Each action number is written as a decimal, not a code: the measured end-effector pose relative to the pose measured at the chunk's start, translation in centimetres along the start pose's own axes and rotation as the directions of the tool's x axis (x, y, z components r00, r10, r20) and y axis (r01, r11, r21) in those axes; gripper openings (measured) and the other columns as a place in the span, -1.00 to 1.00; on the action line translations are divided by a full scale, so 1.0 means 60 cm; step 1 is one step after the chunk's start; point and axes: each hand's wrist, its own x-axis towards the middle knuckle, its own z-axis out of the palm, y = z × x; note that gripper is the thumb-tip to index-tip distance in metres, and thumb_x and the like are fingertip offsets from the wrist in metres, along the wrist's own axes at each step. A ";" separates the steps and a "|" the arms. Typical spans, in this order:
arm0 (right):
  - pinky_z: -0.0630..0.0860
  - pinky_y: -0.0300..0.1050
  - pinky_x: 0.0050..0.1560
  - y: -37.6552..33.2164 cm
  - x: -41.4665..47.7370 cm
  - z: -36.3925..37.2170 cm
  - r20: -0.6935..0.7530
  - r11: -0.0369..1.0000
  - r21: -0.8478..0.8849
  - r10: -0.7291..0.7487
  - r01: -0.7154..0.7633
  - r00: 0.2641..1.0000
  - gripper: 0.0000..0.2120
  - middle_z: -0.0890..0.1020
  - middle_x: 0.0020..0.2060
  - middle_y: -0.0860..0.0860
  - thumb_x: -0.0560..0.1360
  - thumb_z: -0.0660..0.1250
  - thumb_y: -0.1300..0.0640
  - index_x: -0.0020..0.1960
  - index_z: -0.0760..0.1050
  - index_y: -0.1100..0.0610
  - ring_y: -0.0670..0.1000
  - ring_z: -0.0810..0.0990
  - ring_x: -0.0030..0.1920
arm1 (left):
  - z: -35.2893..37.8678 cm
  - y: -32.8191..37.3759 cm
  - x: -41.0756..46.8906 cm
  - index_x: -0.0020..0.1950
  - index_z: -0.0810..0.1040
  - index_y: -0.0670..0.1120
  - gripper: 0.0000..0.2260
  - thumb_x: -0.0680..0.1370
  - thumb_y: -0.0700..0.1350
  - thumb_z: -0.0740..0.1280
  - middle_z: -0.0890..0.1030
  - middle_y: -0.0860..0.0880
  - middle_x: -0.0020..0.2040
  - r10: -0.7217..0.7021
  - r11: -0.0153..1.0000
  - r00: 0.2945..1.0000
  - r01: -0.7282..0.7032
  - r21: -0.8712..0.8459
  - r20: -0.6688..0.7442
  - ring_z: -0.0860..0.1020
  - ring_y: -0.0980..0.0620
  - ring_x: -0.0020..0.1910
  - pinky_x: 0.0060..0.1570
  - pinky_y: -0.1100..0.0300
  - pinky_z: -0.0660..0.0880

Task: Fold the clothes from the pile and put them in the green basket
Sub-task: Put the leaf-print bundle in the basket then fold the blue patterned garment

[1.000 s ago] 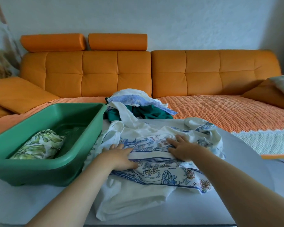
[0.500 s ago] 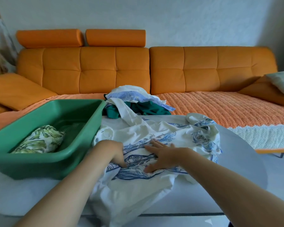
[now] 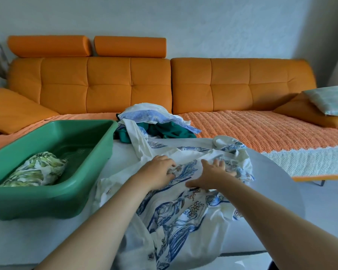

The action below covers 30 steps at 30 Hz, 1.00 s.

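Note:
A white garment with a blue floral print (image 3: 180, 211) lies crumpled on the white table (image 3: 277, 191), and its near part hangs over the front edge. My left hand (image 3: 158, 170) rests on its upper middle, fingers curled into the fabric. Beside it, my right hand (image 3: 213, 174) presses flat on the cloth with fingers spread. The pile of clothes (image 3: 154, 121), white, pale blue and dark green, sits at the table's far edge. The green basket (image 3: 47, 199) stands at the left and holds a folded leaf-print cloth (image 3: 35, 170).
An orange sofa (image 3: 125, 84) runs along the wall behind the table, covered by an orange knitted throw (image 3: 252, 129). Cushions (image 3: 328, 100) lie at its right end. The basket touches the garment's left side.
The garment has slid toward me and now hangs further over the table's front edge. Both hands have shifted to a spot higher on the cloth, closer together.

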 end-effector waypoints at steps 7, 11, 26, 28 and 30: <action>-0.17 0.53 0.43 0.030 0.039 0.014 0.109 0.973 0.020 -0.232 0.232 0.966 0.13 -0.21 0.62 0.02 0.22 0.29 -0.61 0.61 -0.10 -0.23 0.19 -0.31 0.58 | 0.025 -0.023 0.024 0.62 -0.18 0.22 -0.10 0.41 0.58 0.06 -0.18 -0.06 0.64 -0.388 0.912 0.864 0.311 0.266 0.321 -0.10 -0.25 0.60 0.51 -0.20 0.01; -0.26 0.41 0.50 0.009 0.065 0.014 0.109 0.910 -0.019 -0.409 0.414 0.906 0.07 -0.20 0.62 -0.08 0.25 0.31 -0.59 0.60 -0.08 -0.29 0.07 -0.28 0.60 | -0.001 -0.011 0.016 0.63 0.06 0.07 -0.10 0.44 0.57 -0.02 0.13 -0.07 0.62 -0.501 0.853 0.817 0.409 0.325 0.285 0.23 -0.17 0.55 0.46 -0.03 0.26; 0.51 0.07 0.19 -0.004 0.113 -0.028 -0.415 0.981 0.152 -0.048 0.121 0.908 -0.64 0.50 0.28 0.09 0.56 0.21 0.18 0.33 0.49 0.00 0.15 0.50 0.22 | 0.010 -0.061 0.095 0.47 0.33 0.00 -0.62 0.65 0.01 0.18 0.39 -0.06 0.47 -0.095 0.992 0.994 0.099 0.079 -0.051 0.35 -0.10 0.42 0.36 -0.06 0.36; 0.43 0.10 0.27 0.019 0.126 -0.018 -0.299 1.000 -0.007 0.016 -0.019 0.954 -0.60 0.44 0.32 0.13 0.60 0.17 -0.06 0.39 0.42 0.03 0.19 0.40 0.31 | 0.027 -0.071 0.106 0.60 0.10 0.13 -0.47 0.65 0.14 0.16 0.15 0.04 0.61 -0.042 0.999 0.998 0.041 0.032 0.035 0.13 -0.06 0.58 0.50 -0.15 0.17; 0.31 0.17 0.32 0.027 0.138 -0.005 -0.162 0.998 -0.068 -0.016 0.005 0.987 -0.48 0.35 0.46 0.13 0.59 0.04 -0.25 0.48 0.34 -0.08 0.23 0.31 0.42 | 0.040 -0.084 0.116 0.61 -0.09 0.26 -0.36 0.61 0.32 0.10 -0.08 0.12 0.63 -0.101 0.991 0.986 0.088 0.098 0.135 -0.08 -0.04 0.62 0.52 -0.29 -0.02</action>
